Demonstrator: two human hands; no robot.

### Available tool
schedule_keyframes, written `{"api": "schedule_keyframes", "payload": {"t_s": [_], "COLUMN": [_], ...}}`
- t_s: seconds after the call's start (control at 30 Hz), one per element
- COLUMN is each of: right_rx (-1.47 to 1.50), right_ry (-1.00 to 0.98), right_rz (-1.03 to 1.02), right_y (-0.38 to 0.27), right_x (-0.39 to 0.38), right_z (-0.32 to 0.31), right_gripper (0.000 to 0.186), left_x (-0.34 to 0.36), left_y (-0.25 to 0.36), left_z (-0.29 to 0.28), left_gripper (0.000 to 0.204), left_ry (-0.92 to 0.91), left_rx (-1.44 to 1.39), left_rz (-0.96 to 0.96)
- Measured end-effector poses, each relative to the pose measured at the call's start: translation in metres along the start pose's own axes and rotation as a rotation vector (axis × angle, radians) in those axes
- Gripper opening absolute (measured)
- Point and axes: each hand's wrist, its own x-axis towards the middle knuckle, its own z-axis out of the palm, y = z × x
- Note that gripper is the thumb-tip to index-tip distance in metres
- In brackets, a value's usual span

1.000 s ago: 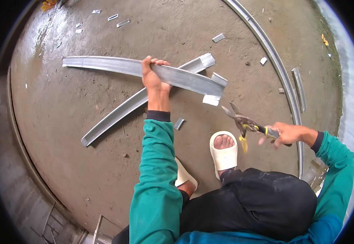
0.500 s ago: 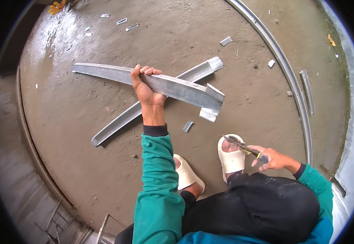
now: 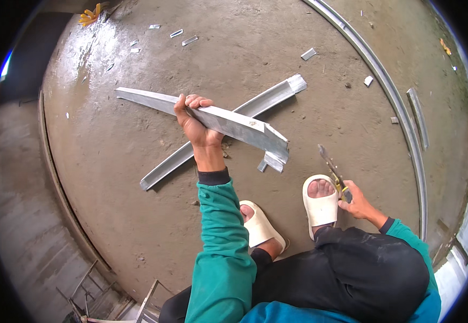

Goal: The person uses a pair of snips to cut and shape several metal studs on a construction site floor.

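My left hand (image 3: 199,126) is wrapped round the middle of a grey metal channel (image 3: 239,129), lifted above the floor and slanting down to the right. Cut flaps stick out at its right end. Beneath it a second metal channel (image 3: 167,168) lies crosswise on the floor, its far end also carrying bent tabs. Beside my right shoe, my right hand (image 3: 359,202) grips tin snips (image 3: 333,168) by their black and yellow handles. Their blades point forward and slightly left, apart from the held channel.
A long metal track (image 3: 392,91) runs down the right side, with a short channel piece (image 3: 418,118) beyond it. Several small metal offcuts (image 3: 190,40) are scattered about the wet concrete floor (image 3: 105,177). A metal frame (image 3: 150,299) stands at lower left.
The held channel has rolled so more of its upper face shows, and its right end sits lower. My right hand has turned the snips to point more forward, farther from the channel.
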Motion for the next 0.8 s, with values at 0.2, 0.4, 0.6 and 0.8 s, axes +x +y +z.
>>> {"api": "schedule_keyframes", "payload": {"t_s": [0.2, 0.4, 0.6, 0.8], "right_rx": [-0.016, 0.095, -0.071, 0.010], "right_ry": [-0.010, 0.005, -0.252, -0.406], "right_rz": [0.077, -0.176, -0.182, -0.153], "right_y": [-0.027, -0.072, -0.094, -0.106], "right_x": [-0.003, -0.016, -0.021, -0.019], "right_z": [-0.014, -0.030, -0.042, -0.049], "right_gripper": [0.062, 0.057, 0.065, 0.075], "left_x": [-0.010, -0.018, -0.017, -0.016], "left_y": [0.014, 0.012, 0.016, 0.013], "left_z": [-0.006, -0.003, -0.005, -0.005], "left_gripper": [0.021, 0.022, 0.021, 0.021], "left_ry": [-0.089, -0.192, -0.199, -0.185], "left_rx": [-0.227, -0.425, -0.428, -0.344], "left_rz": [-0.208, -0.266, -0.270, -0.241]}}
